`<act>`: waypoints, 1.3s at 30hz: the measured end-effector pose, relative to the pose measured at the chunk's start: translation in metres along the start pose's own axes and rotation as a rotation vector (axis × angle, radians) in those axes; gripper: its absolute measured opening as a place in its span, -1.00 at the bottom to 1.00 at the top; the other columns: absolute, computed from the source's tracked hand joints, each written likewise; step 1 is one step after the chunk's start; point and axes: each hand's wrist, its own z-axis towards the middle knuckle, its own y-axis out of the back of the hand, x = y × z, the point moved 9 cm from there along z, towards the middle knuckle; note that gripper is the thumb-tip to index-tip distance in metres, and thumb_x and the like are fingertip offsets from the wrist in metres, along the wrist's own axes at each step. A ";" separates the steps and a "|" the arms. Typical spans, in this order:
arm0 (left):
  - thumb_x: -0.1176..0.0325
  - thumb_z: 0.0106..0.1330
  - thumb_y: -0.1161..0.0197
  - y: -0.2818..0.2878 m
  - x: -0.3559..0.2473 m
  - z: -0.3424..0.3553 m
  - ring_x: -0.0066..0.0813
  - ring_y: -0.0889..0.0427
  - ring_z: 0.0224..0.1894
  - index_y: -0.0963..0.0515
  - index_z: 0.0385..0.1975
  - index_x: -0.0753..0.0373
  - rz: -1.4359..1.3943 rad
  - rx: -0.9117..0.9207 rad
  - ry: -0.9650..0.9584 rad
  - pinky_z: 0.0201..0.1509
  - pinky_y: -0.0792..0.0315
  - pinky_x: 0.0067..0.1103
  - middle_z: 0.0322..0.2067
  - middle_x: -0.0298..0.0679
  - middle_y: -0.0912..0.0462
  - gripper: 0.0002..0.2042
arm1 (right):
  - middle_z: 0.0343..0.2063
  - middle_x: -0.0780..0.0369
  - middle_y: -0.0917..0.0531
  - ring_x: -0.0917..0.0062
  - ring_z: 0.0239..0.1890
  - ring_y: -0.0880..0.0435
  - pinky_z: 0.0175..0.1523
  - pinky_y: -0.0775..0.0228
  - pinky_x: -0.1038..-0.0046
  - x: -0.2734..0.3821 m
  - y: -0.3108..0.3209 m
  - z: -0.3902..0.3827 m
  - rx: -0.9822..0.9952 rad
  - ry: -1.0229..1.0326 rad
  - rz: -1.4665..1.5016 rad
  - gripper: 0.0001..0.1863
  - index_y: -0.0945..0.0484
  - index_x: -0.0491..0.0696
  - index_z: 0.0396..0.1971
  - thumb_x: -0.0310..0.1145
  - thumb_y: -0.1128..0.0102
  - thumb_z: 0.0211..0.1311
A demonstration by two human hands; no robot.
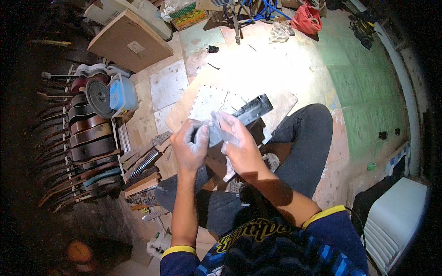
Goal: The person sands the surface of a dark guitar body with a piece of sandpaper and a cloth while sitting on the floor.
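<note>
1. Head view: we sit on the floor with a dark, dusty bar (251, 112) held over our lap, above a pale board (216, 99) lying on the floor.
2. Our left hand (191, 147) is curled around the bar's near end, fingers wrapped, steadying it.
3. Our right hand (237, 138) presses a small grey sheet (216, 133), likely abrasive paper, flat against the bar, fingers closed on it.
4. Both hands are whitened with dust, so we judge the step in hand to be rubbing down the bar's near end.
5. The bar's far end juts out past the hands, over the board.
6. Left of the bar stands a row of guitar bodies (90, 138), with fretted necks (145, 163) stacked between them and our knee.
7. The next move calls for a firm left grip and even strokes along the bar.
</note>
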 end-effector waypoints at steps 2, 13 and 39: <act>0.30 0.34 -0.30 0.001 0.013 0.002 -0.43 -0.60 -0.54 -0.61 -0.43 0.34 -0.043 -0.003 0.118 -0.38 -0.45 -0.51 -0.58 -0.15 -0.61 -0.79 | 0.45 -0.02 -0.23 0.35 0.56 -0.10 0.55 0.04 0.39 -0.012 0.004 -0.004 0.014 0.046 -0.168 -0.15 -0.05 -0.28 0.45 -0.76 0.19 0.00; 0.32 0.36 -0.26 0.002 0.004 0.001 -0.52 -0.54 -0.55 -0.58 -0.44 0.36 0.023 -0.019 -0.025 -0.40 -0.41 -0.54 -0.57 -0.20 -0.59 -0.78 | 0.47 -0.03 -0.21 0.34 0.55 -0.12 0.47 -0.14 0.34 -0.017 0.023 -0.052 0.221 0.095 0.102 -0.01 -0.02 -0.25 0.46 0.10 -0.28 0.34; 0.24 0.37 -0.24 0.000 -0.006 -0.022 -0.34 -0.58 -0.55 -0.60 -0.42 0.38 0.072 -0.023 -0.017 -0.39 -0.42 -0.47 -0.57 -0.10 -0.58 -0.72 | 0.39 -0.10 -0.33 0.09 0.41 -0.37 0.43 -0.30 0.29 0.013 0.000 -0.039 0.131 0.338 -0.684 -0.24 -0.23 -0.09 0.46 -0.72 0.09 0.17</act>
